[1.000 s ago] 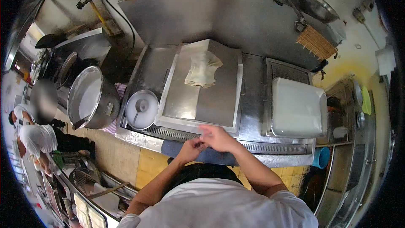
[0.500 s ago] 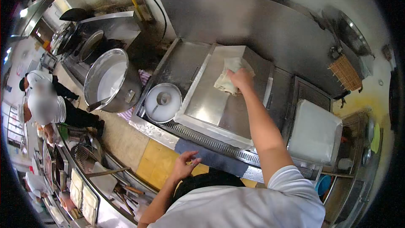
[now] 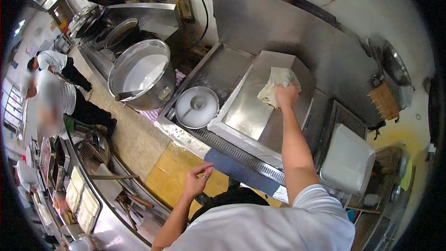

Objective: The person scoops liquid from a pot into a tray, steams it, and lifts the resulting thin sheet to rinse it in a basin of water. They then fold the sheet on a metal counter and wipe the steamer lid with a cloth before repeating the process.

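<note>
My right hand (image 3: 286, 95) presses a pale, crumpled cloth (image 3: 273, 86) against the far part of a box-shaped stainless steel cover (image 3: 244, 114). Its fingers are bent over the cloth and partly hidden by the back of the hand. White fabric (image 3: 218, 123) shows along the cover's left edge. My left hand (image 3: 197, 181) hangs in front of the counter with nothing in it, its fingers loosely bent and apart. Left of the cover stands a round pan of white liquid (image 3: 202, 117) with a ladle (image 3: 197, 102) in it.
A large pot (image 3: 160, 81) of white liquid stands left of the counter. To the right is a white rectangular tray (image 3: 348, 158). A wicker basket (image 3: 384, 101) hangs on the wall. Two people (image 3: 62, 88) stand at far left, behind a worktable holding dough-like slabs (image 3: 82, 200).
The view has swung left, so the counter appears farther right. My right hand and the cloth remain on the cover, the cloth bunched differently. My left hand still hangs low.
</note>
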